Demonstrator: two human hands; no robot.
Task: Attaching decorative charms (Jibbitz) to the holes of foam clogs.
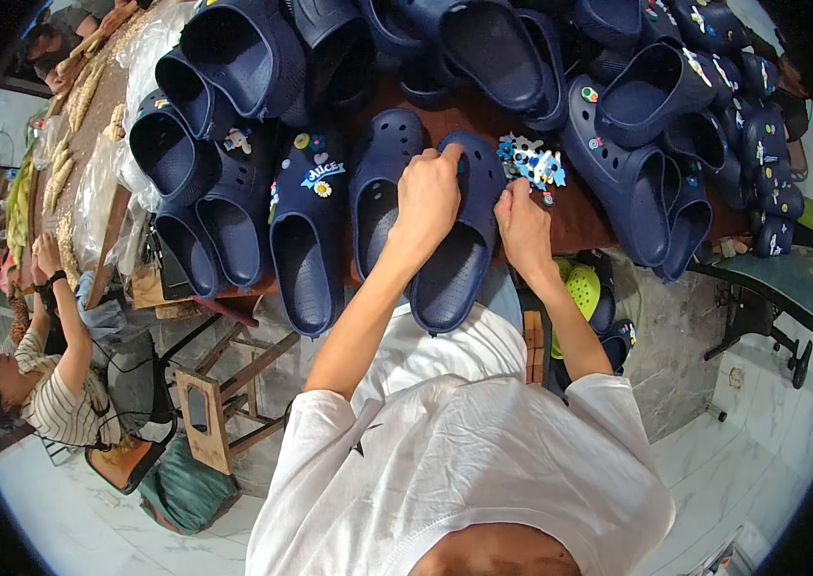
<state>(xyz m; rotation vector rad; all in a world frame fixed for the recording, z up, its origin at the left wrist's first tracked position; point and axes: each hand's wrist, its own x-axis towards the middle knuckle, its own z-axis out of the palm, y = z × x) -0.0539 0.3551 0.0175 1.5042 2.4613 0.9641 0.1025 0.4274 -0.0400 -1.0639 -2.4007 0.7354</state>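
Note:
My left hand (pixel 428 195) is closed on the upper of a dark blue clog (pixel 476 200), its fingertips by the ventilation holes near the toe. The clog's open heel points toward me. Just right of that clog, my right hand (pixel 523 223) is closed, fingertips pinched at the near edge of a small heap of colourful shoe charms (pixel 533 163); whatever lies between them is hidden. A plain matching clog (pixel 389 154) sits left of the held one. Beyond it to the left stands a clog decorated with charms (pixel 308 240), including a white daisy.
Blue clogs (pixel 233 58) are piled along the far side of the brown table (pixel 565 216), with decorated clogs (pixel 766 154) at right. Below hang a lime-green clog (pixel 581 290) and others. A wooden stool (pixel 224 394) and a seated person (pixel 65 384) are at left; an office chair (pixel 771 288) stands right.

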